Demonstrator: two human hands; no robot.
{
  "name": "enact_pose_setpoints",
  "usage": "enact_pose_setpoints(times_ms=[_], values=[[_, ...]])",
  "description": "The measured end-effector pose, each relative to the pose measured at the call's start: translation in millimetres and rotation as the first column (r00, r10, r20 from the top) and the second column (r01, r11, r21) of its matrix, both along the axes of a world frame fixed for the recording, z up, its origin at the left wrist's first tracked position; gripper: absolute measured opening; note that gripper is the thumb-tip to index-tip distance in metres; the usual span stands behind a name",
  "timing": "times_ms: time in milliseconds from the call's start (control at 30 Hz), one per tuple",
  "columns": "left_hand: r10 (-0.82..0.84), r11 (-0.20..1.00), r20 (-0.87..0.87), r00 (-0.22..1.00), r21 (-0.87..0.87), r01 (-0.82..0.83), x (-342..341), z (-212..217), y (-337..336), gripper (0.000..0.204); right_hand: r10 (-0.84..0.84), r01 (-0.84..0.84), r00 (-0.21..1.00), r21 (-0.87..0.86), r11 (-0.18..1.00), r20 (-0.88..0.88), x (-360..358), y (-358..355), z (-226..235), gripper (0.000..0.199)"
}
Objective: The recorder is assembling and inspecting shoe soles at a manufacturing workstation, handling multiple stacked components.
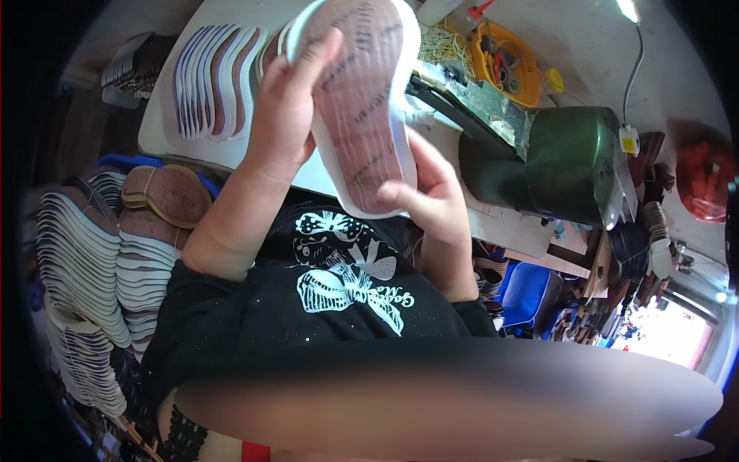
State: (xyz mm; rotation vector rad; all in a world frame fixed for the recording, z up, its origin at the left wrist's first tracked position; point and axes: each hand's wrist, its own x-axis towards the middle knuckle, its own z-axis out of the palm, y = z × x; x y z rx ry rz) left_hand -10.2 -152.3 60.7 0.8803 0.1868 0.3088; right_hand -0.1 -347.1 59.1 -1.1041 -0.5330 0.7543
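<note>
In front of my chest I hold up a shoe insole (360,100) with both hands. It has a brownish-pink face with dark printed marks and a white rim. My left hand (294,96) grips its left edge near the wider upper end, thumb lying on the face. Lower down, my right hand (433,185) grips the right edge by the narrower end, its thumb pressed on the face. Fingers of both hands are partly hidden behind the insole. Beyond my left hand, a row of overlapping insoles (215,81) lies on the white table (159,115).
A green machine (573,158) stands at the right, with an orange basket (477,65) of tools behind it. Tall bundles of insoles (81,262) are stacked at my left. A blue bin (526,296) sits low at the right. A cabled lamp (628,9) hangs upper right.
</note>
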Motion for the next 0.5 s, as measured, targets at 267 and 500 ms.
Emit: enact_pose_setpoints(times_ms=[267, 500], values=[[-0.150, 0.967, 0.027, 0.988, -0.203, 0.152, -1.8, 3.9, -14.8, 0.034, 0.316, -0.285, 0.948, 0.323, 0.902, -0.047, 25.3, -27.2, -37.6, 0.061], [-0.330, 0.914, 0.044, 0.943, -0.237, 0.330, -8.1, 11.3, -35.6, 0.031, -0.087, 0.167, 0.971, 0.368, 0.915, -0.223, 19.5, 21.3, -21.2, 0.056]])
